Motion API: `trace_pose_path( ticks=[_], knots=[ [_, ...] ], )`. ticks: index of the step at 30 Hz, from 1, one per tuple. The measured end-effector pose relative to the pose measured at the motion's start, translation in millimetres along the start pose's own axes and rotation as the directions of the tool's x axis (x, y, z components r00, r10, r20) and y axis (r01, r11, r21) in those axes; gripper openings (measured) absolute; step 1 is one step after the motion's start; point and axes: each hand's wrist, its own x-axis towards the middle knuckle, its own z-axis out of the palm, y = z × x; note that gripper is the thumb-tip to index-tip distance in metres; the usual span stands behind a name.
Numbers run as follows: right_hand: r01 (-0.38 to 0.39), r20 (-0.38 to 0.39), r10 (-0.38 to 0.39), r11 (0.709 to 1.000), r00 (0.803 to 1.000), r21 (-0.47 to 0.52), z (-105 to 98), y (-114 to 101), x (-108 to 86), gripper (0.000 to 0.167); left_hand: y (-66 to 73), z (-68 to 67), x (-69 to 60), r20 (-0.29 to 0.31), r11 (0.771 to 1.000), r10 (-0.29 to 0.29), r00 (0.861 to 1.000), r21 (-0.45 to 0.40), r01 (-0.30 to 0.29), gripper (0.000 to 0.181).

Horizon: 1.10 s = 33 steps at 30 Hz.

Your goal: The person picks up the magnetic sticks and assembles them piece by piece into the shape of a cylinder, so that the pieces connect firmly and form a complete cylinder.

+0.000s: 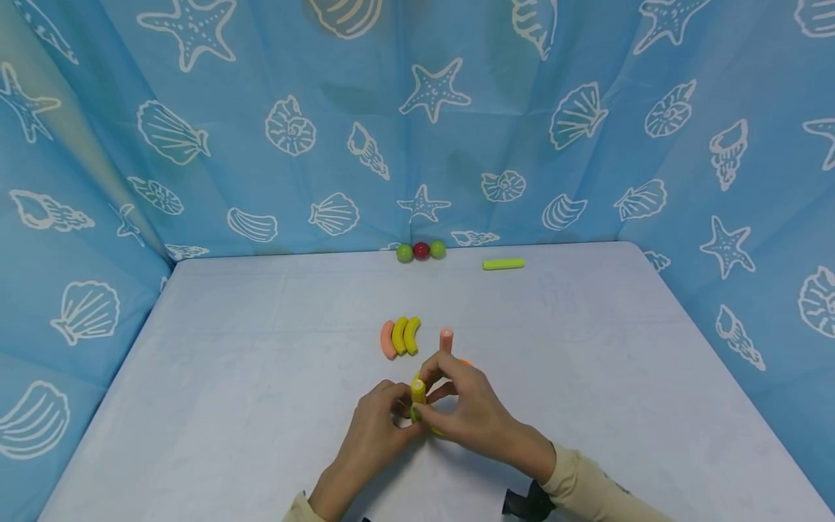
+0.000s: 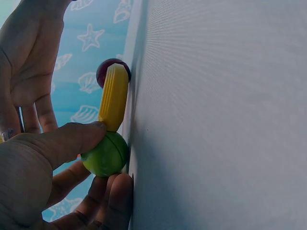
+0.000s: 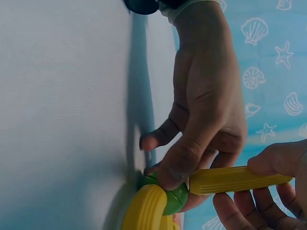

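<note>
My left hand (image 1: 378, 428) (image 2: 72, 143) (image 3: 206, 105) grips a green ball (image 2: 105, 155) (image 3: 177, 197) low over the white table, thumb on its side. A ridged yellow stick (image 1: 418, 390) (image 3: 230, 181) stands upright against the ball, pinched near its far end between the thumb and fingers of my right hand (image 1: 476, 413) (image 2: 31, 72) (image 3: 283, 165). Another yellow piece (image 2: 114, 98) (image 3: 146, 208) meets the ball from the side. Part of the ball is hidden by the fingers.
Just beyond my right hand stands a salmon stick (image 1: 446, 339), with an orange piece (image 1: 464, 362) partly hidden. One salmon and two yellow curved pieces (image 1: 400, 336) lie side by side. At the back edge are two green balls, a red ball (image 1: 421, 250) and a lime stick (image 1: 504, 264).
</note>
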Motion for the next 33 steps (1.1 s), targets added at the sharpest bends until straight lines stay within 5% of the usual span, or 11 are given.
trace_pose_path(
  ticks=[33],
  knots=[
    [0.052, -0.016, -0.053, 0.998, 0.998, -0.044, 1.7, 3.0, -3.8, 0.035, 0.1, 0.7, 0.6, -0.007, 1.0, 0.007, 1.0, -0.004, -0.007, 0.026]
  ],
)
